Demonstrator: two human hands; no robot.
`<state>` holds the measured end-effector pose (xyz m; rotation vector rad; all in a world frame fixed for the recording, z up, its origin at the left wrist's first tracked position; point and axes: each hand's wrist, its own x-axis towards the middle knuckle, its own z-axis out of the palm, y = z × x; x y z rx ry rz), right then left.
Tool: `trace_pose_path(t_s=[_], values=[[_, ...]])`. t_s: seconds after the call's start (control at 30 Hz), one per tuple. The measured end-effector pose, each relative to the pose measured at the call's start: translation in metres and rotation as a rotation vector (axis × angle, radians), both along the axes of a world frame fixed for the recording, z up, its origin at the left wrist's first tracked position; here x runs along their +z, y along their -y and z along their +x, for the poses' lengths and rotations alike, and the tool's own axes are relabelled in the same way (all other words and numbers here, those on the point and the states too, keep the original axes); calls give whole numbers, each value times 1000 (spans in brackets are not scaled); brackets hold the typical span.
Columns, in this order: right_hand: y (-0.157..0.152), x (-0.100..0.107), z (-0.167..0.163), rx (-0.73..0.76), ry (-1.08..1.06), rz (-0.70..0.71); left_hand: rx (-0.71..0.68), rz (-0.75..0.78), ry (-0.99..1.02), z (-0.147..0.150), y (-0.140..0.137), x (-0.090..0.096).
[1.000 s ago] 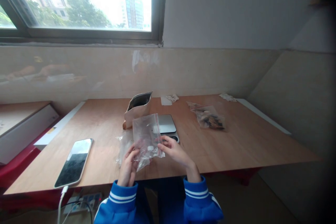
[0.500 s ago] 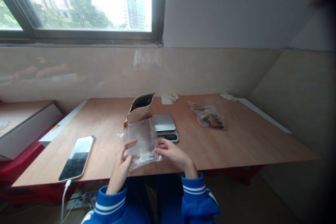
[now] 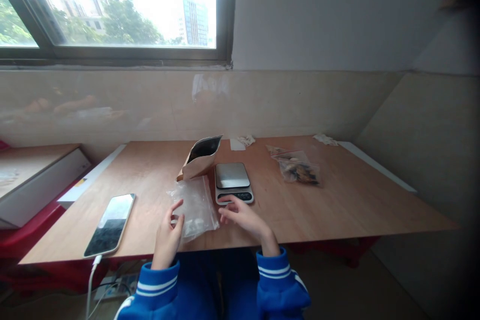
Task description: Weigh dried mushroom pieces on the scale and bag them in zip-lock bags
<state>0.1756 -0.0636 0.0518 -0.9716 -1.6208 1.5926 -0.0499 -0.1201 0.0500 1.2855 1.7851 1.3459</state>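
Observation:
Clear zip bags lie flat near the front edge of the table. At their left side is my left hand, fingers apart and holding nothing. My right hand hovers to the right of the bags, its fingers spread and empty, just in front of a small digital scale. The scale has a bare metal plate and a dark display, partly covered by my fingertips. Behind the bags leans a brown paper pouch with its dark mouth gaping; its contents are hard to make out.
Filled clear bags with dark and pale dried pieces lie to the right. A phone on a white cable rests at the left front. Crumpled tissue and a white card are at the back.
My hands have let go of the clear bag, which now lies flat on the table, turned and lower. My left hand has drawn slightly left.

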Motion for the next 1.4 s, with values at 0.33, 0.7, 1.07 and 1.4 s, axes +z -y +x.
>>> trace_pose_path(t_s=[0.33,0.7,1.07,1.4], values=[[-48,-55,94,-1002,623,597,114,-133,-882,6,-12,2],[-93,-77,131,-1197,969,394,-12,-214,-926,26,-56,-12],[-84,-56,135,-1398,695,532,-92,-165,-924,-23,-87,7],[1,31,53,-1374,-201,556,-258,216,-174,49,-33,48]])
